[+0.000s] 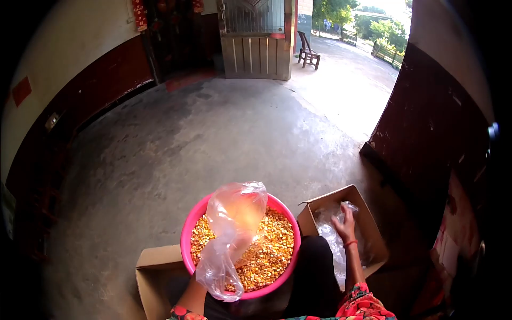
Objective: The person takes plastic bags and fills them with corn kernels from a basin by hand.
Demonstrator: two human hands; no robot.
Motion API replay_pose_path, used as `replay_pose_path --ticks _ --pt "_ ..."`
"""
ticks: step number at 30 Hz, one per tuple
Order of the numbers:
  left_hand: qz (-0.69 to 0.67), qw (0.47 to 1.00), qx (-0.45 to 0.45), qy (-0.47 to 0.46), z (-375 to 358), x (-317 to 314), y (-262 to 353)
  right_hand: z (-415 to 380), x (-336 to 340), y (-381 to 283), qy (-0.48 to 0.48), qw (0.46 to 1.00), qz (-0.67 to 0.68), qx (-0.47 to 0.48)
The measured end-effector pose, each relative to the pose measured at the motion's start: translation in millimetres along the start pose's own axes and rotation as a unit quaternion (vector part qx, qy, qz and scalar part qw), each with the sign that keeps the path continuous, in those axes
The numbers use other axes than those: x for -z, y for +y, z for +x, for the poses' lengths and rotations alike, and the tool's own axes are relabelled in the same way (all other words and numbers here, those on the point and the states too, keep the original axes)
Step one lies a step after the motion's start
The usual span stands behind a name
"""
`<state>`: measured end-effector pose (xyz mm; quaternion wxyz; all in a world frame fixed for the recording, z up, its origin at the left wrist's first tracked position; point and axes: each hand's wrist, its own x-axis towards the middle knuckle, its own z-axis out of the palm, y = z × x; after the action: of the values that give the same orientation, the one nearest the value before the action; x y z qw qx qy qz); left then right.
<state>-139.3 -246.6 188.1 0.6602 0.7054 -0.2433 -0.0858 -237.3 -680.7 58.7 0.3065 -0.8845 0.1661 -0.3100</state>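
A pink basin (294, 256) full of yellow corn kernels (271, 261) stands in front of me. Over the basin, a clear plastic bag (234, 205) covers my left hand (241, 242), which shows only dimly through the film; its grip is hard to make out. To the right, an open cardboard box (372, 224) holds crumpled clear plastic bags (337, 250). My right hand (345, 223) is inside that box with its fingers apart, over the plastic, and a red string circles its wrist.
Another cardboard box (152, 258) sits left of the basin, partly beneath it. Beyond the concrete floor (213, 133) are a metal door (256, 53) and an open doorway with a wooden chair (308, 52) outside. Dark red lower walls flank the room.
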Motion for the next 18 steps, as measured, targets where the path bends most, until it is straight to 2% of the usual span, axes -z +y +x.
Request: replay_pose_path --ticks 1,2,3,5,7,8,9,10,11,12,14,16,17,18 --pt "-0.003 1.000 0.001 0.004 0.4 -0.5 -1.1 -56.2 -9.1 63.1 -0.076 0.991 -0.094 -0.054" --pt "-0.006 1.000 0.005 0.006 0.2 -1.3 -2.8 -116.3 -27.6 121.0 -0.215 0.958 -0.138 -0.133" --pt "-0.008 1.000 0.005 0.008 0.8 -3.1 -3.8 -173.1 -45.5 183.6 -0.410 0.878 -0.045 -0.244" --pt "-0.011 1.000 0.008 0.013 1.4 -5.3 -5.2 -187.8 -43.6 162.5 -0.355 0.860 -0.147 -0.336" --pt "-0.012 1.000 0.010 0.014 -1.3 -7.6 -5.1 -144.4 -35.3 160.9 -0.417 0.816 -0.262 -0.303" --pt "-0.011 1.000 0.011 0.016 -1.7 -8.4 -4.5 -103.2 -18.2 151.1 -0.415 0.823 -0.292 -0.257" --pt "-0.012 1.000 0.011 0.020 -3.6 -8.2 -5.1 -56.4 8.0 129.7 -0.401 0.840 -0.291 -0.220" --pt "-0.011 1.000 0.012 0.022 -3.6 -8.0 -4.1 -18.6 36.5 108.9 -0.338 0.871 -0.244 -0.259" --pt "-0.012 0.999 0.015 0.026 -6.4 -6.1 -3.1 8.1 51.5 132.2 -0.292 0.893 -0.171 -0.298" --pt "-0.013 0.999 0.016 0.032 -7.2 -4.8 -1.8 25.2 64.1 111.1 -0.294 0.894 -0.169 -0.294" --pt "-0.014 0.999 0.015 0.038 -10.2 -3.3 -0.5 41.9 96.5 46.4 -0.372 0.889 -0.116 -0.241" --pt "-0.019 0.999 0.016 0.041 -10.3 -4.6 -1.0 11.5 54.7 66.8 -0.419 0.848 -0.277 -0.168" --pt "-0.023 0.999 0.014 0.043 -8.6 -4.8 -0.6 0.7 33.5 72.6 -0.503 0.779 -0.318 -0.196" --pt "-0.026 0.999 0.011 0.043 -6.9 -5.1 -1.0 -16.7 18.0 91.0 -0.503 0.779 -0.317 -0.198"
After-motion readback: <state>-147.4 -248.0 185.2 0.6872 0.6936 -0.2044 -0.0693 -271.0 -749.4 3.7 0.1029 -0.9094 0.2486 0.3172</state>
